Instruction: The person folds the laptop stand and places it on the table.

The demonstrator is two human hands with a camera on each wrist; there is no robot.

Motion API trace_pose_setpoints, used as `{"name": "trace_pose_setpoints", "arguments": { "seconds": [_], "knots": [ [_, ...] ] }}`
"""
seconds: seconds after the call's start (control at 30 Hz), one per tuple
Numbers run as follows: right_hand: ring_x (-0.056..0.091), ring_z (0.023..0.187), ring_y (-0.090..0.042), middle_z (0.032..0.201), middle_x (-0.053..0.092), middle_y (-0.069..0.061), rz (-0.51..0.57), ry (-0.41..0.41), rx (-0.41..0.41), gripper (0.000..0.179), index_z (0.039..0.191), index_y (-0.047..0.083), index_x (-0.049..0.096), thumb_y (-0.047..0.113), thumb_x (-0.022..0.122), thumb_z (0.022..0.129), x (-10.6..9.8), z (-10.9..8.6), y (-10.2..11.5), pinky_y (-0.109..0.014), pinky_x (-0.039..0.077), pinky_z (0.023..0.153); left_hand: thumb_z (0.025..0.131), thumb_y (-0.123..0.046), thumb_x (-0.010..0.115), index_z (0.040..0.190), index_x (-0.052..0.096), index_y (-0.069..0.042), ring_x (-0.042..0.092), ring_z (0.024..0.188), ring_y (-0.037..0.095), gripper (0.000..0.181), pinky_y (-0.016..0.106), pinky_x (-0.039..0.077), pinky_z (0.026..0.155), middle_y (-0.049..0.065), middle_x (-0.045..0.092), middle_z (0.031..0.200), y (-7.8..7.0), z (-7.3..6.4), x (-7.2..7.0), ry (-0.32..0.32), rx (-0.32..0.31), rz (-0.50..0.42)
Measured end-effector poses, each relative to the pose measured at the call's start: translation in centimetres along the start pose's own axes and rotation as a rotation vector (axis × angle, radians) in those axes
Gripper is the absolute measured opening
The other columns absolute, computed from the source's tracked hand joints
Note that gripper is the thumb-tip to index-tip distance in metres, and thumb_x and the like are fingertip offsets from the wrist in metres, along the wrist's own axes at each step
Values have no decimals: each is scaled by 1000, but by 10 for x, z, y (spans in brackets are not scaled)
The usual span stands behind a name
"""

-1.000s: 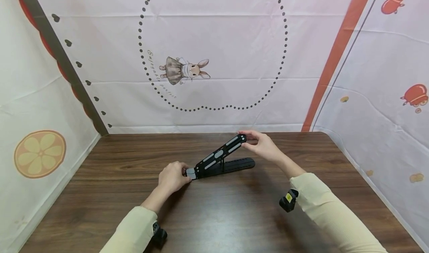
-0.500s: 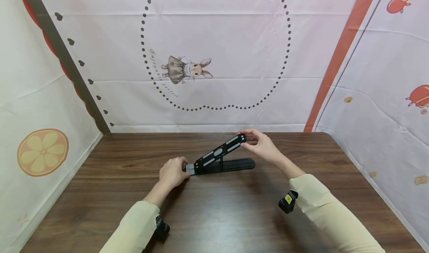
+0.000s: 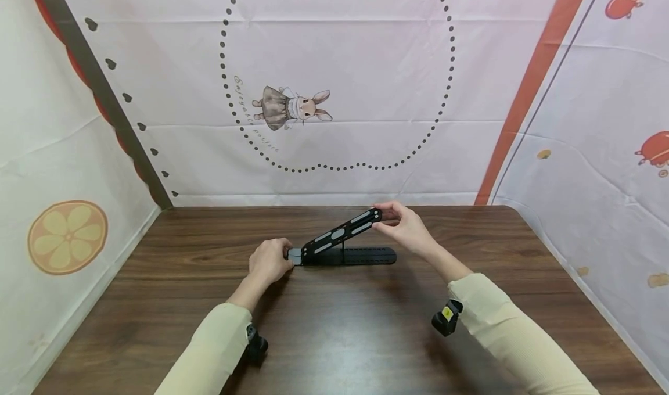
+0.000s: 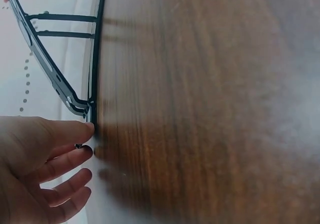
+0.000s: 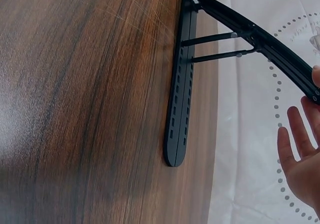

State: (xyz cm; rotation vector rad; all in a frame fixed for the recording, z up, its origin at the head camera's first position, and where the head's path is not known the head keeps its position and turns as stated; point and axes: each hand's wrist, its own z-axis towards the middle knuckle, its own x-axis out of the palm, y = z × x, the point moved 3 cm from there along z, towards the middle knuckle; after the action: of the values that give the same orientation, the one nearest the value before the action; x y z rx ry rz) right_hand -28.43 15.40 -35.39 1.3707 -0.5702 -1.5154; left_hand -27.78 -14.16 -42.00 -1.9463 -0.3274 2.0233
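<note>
Pinching stand (image 3: 338,233): L fingers (image 4: 65,164), R fingers (image 5: 299,130); wrist POVs show 2 struts (image 5: 210,39), head 1.

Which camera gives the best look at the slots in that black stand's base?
The right wrist view: the base lies close with its slotted face showing, and two rows of slots stand out. The head view shows them only small; the left wrist view sees the base edge-on, no slots visible.
</note>
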Motion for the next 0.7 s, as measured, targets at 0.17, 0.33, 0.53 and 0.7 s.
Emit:
{"name": "trace_pose_setpoints", "arguments": {
  "seconds": [0.17,0.33,0.53,0.7],
  "knots": [
    [61,99,-35,111,62,-22,-2,-13,14,42,119,-3,54,6,69,81,1,-6,23,-33,52,79,76,-16,72,111,66,-18,57,76,17,36,35,46,56,-1,63,87,2,5,1,-10,-18,8],
    [61,100,-34,115,61,-22,-45,-23,32,41,119,-5,53,6,68,82,4,-12,40,-36,52,81,76,-15,71,113,66,-19,60,82,19,37,37,48,57,1,65,91,3,10,2,-35,-36,26],
    [59,104,-35,118,59,-22,-65,-31,42,41,120,-4,52,6,66,83,4,-13,43,-40,50,84,79,-17,69,116,64,-18,60,96,26,37,44,50,66,6,65,106,2,7,5,-43,-18,35],
    [59,105,-34,118,59,-22,-68,-24,36,41,121,-4,52,6,66,83,4,-13,43,-41,50,85,79,-21,70,113,65,-16,58,97,27,35,45,50,71,6,62,108,-1,0,4,-121,35,11]
  ]
}}
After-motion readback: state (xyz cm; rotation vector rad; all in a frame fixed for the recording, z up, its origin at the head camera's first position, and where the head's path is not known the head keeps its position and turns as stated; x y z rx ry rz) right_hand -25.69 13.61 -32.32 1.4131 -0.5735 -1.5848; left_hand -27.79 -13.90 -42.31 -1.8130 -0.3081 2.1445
